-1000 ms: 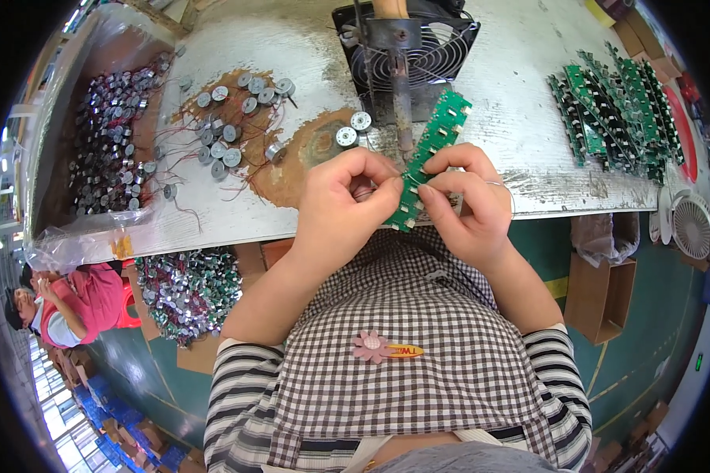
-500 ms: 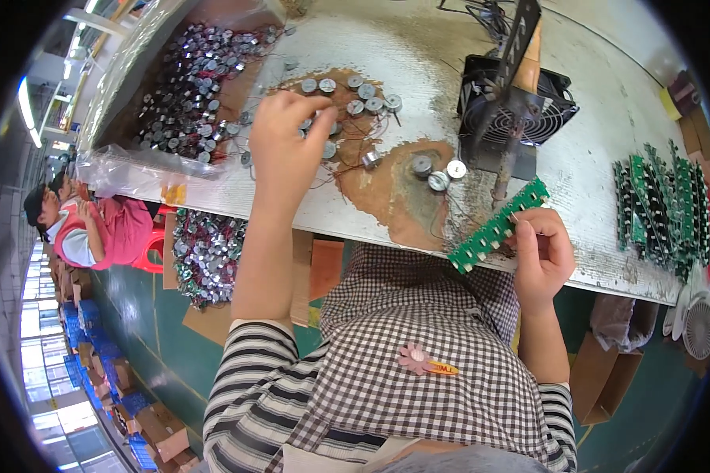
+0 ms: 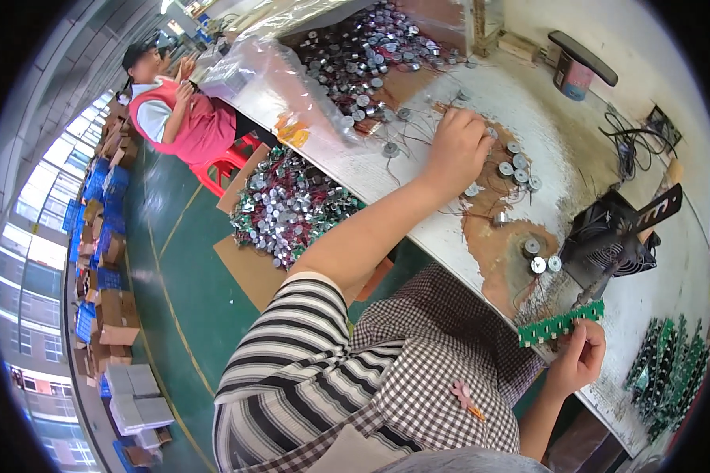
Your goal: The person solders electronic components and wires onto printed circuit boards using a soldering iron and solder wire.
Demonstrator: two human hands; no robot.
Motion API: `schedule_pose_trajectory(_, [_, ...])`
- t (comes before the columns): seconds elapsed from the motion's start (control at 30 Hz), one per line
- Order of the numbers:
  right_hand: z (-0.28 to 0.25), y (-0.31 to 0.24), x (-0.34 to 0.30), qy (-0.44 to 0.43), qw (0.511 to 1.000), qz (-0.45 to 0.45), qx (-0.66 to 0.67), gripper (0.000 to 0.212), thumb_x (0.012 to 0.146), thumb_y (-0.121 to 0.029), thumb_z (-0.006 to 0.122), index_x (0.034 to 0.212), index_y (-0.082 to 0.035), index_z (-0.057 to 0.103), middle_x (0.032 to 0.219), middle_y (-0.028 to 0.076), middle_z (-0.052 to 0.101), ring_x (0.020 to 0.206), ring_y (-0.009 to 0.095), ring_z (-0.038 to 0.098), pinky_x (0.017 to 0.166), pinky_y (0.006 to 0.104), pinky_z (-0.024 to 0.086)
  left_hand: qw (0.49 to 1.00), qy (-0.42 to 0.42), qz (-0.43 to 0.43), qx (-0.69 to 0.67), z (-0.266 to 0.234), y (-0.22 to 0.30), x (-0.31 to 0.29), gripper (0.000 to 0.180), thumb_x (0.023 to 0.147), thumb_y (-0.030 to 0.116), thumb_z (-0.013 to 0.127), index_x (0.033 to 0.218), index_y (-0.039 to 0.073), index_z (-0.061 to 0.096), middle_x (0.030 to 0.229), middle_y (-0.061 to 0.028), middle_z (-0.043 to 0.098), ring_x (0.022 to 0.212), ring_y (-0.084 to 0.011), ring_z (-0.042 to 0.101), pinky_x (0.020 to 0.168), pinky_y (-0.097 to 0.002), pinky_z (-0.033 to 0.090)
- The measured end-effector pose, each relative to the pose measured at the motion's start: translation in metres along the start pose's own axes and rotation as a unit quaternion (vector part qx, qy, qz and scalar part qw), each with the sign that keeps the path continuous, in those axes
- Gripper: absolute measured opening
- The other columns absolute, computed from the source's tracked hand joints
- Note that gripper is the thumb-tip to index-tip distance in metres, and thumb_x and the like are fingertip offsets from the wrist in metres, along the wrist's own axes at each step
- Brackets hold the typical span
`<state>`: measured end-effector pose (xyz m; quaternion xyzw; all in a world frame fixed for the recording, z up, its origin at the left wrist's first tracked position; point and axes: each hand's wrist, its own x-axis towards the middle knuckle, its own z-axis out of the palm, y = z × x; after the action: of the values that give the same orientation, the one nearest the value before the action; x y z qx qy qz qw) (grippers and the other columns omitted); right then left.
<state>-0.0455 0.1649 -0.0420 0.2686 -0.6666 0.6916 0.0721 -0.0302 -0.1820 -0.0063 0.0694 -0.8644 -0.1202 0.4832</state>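
Observation:
My right hand (image 3: pixel 580 359) pinches a long narrow green circuit board (image 3: pixel 560 324) with small pale parts along its edge, held tilted over the table's front edge. My left hand (image 3: pixel 457 154) reaches over the table, its fingers bent together at a loose group of small round silver motors (image 3: pixel 520 162) with thin wires. One motor (image 3: pixel 491 133) is right beside its fingertips; what the fingers hold, if anything, is hidden. Several more motors (image 3: pixel 537 265) stand together on a brown worn patch, nearer the right hand.
A plastic-lined box (image 3: pixel 280 83) of motors stands at the far left; another heap of motors (image 3: pixel 292 206) fills a carton below the table. A black fan (image 3: pixel 607 236) with a metal stand is at right, near stacked green boards (image 3: pixel 667 374). A person (image 3: pixel 173 110) sits beyond.
The view has swung to the left. My left hand is still over the loose motors, its fingers now drawn closer together. My right hand keeps hold of the circuit board, which lies nearer level.

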Motion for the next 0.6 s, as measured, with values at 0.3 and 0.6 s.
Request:
schedule_pose_trajectory(0.3, [0.001, 0.002, 0.002, 0.003, 1.000, -0.005, -0.015, 0.008, 0.090, 0.001, 0.052, 0.082, 0.001, 0.051, 0.088, 0.010, 0.056, 0.067, 0.010, 0.046, 0.055, 0.0197, 0.039, 0.935, -0.044, -0.202, -0.287, -0.037, 0.066, 0.012, 0.011, 0.094, 0.014, 0.051, 0.093, 0.003, 0.052, 0.075, -0.0035, 0.057, 0.067, -0.0099, 0.055, 0.061, -0.0257, 0.044])
schedule_pose_trajectory(0.6, [0.003, -0.002, 0.002, -0.006, 0.999, 0.024, -0.025, 0.006, 0.088, 0.006, 0.053, 0.084, 0.001, 0.054, 0.086, 0.009, 0.057, 0.072, 0.012, 0.050, 0.059, 0.0202, 0.041, 0.651, -0.306, -0.463, -0.518, -0.038, 0.116, -0.055, 0.010, 0.094, 0.014, 0.053, 0.098, 0.005, 0.054, 0.079, -0.0031, 0.060, 0.057, -0.0086, 0.058, 0.050, -0.0230, 0.046])
